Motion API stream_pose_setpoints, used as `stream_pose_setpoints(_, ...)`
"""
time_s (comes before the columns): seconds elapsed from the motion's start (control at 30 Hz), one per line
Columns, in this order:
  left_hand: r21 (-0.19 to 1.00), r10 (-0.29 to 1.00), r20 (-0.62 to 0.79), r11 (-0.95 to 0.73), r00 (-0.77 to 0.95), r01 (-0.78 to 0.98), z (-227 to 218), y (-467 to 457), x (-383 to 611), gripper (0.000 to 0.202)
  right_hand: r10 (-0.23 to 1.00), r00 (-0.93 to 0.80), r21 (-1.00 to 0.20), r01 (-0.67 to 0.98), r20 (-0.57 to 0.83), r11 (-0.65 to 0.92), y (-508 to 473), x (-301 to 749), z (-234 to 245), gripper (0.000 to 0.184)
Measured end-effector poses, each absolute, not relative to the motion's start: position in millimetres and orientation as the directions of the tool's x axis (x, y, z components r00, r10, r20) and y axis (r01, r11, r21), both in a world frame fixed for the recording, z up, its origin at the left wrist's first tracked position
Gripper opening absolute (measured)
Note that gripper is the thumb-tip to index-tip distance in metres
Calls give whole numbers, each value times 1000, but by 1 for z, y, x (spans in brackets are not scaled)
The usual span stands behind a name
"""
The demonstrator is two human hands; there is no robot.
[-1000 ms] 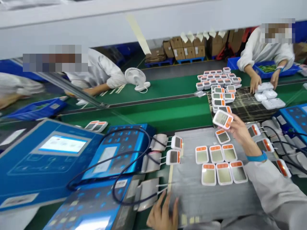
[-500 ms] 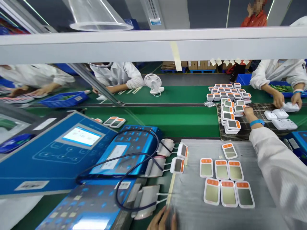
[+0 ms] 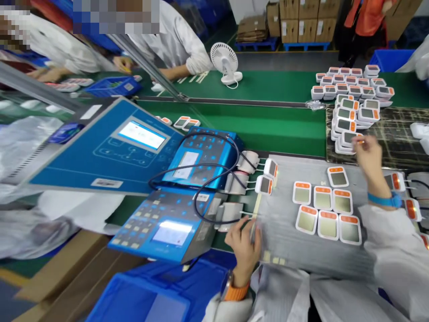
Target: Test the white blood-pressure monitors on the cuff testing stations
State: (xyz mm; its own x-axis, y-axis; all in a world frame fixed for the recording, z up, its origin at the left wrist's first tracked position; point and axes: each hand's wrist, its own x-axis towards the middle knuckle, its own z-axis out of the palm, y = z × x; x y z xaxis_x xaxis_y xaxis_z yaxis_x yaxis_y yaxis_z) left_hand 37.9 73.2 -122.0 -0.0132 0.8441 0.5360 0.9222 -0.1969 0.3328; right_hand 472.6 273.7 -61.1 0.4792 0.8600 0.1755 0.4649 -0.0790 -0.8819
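A small white fan (image 3: 224, 58) stands near the far edge of the green bench (image 3: 275, 87), a co-worker's white sleeve (image 3: 198, 58) just left of it. Toward that bench's left end sits a blue tray (image 3: 112, 88). Beyond the far edge I see cardboard boxes (image 3: 303, 27) on a blue pallet (image 3: 305, 46), flattened cardboard (image 3: 253, 30) nearby, and somebody in an orange top (image 3: 368, 20). Below the near edge, a blue crate (image 3: 130, 297) lies beside brown cardboard (image 3: 72, 268)
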Motion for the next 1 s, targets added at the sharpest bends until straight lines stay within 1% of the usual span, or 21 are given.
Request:
stream_pose_setpoints(0.03,339,856,517,-206,1,918,-116,82,36,16,937,295,-830,557,187,-10,252,448,-68,15)
stream_pose_setpoints(0.07,345,868,495,-221,23,912,-110,91,33,17,982,99,-787,613,162,68,231,422,-74,15)
stream_pose_setpoints(0.1,348,880,472,-239,52,907,-104,100,30,18,987,-95,-742,652,128,159,213,398,-80,17)
stream_pose_setpoints(0.13,348,892,443,-259,85,901,-100,109,26,19,966,-242,-689,684,94,239,197,378,-85,22)
stream_pose_setpoints(0.17,348,906,404,-278,124,895,-96,117,22,20,940,-337,-628,720,56,296,185,360,-89,31)
stream_pose_setpoints(0.2,347,919,358,-298,168,889,-92,124,18,21,919,-394,-561,756,23,338,176,348,-93,41)
stream_pose_setpoints(0.27,345,931,244,-345,272,873,-87,134,9,23,911,-413,-427,827,-23,364,169,334,-96,57)
stream_pose_setpoints(0.33,357,913,126,-407,389,841,-82,140,0,26,916,-398,-344,868,-52,357,172,330,-95,61)
stream_pose_setpoints(0.43,387,850,14,-491,527,781,-77,145,-12,29,923,-365,-327,893,-123,310,179,324,-84,56)
stream_pose_setpoints(0.5,402,827,-9,-512,563,759,-76,149,-18,28,943,-306,-359,901,-132,243,178,312,-73,58)
stream_pose_setpoints(0.53,407,826,-13,-510,563,757,-76,151,-20,26,954,-276,-400,892,-116,209,175,302,-68,60)
stream_pose_setpoints(0.57,411,832,-14,-500,554,762,-77,154,-22,23,963,-252,-467,866,-96,180,171,292,-66,62)
stream_pose_setpoints(0.63,419,856,-7,-468,518,778,-80,158,-24,19,966,-235,-667,738,-110,103,160,267,-66,59)
stream_pose_setpoints(0.67,424,869,4,-450,495,786,-81,159,-24,18,957,-236,-773,634,-166,23,156,254,-68,54)
stream_pose_setpoints(0.7,433,881,21,-435,473,790,-82,159,-23,17,939,-241,-857,507,-247,-96,151,242,-72,49)
stream_pose_setpoints(0.73,447,891,43,-423,453,789,-82,158,-22,17,908,-251,-903,361,-335,-234,148,230,-77,45)
stream_pose_setpoints(0.77,464,899,66,-412,433,784,-81,156,-21,16,869,-268,-906,209,-416,-369,144,219,-83,43)
stream_pose_setpoints(0.8,485,906,89,-403,414,776,-80,154,-19,15,827,-291,-873,70,-481,-483,142,209,-88,43)
stream_pose_setpoints(0.87,532,919,117,-379,377,757,-77,149,-16,13,763,-330,-773,-132,-556,-621,139,194,-98,42)
stream_pose_setpoints(0.93,572,933,115,-343,341,745,-74,145,-14,11,728,-352,-703,-223,-588,-675,137,184,-107,40)
stream_pose_setpoints(1.0,592,949,91,-295,302,750,-73,141,-12,9,714,-359,-670,-259,-601,-695,136,178,-114,38)
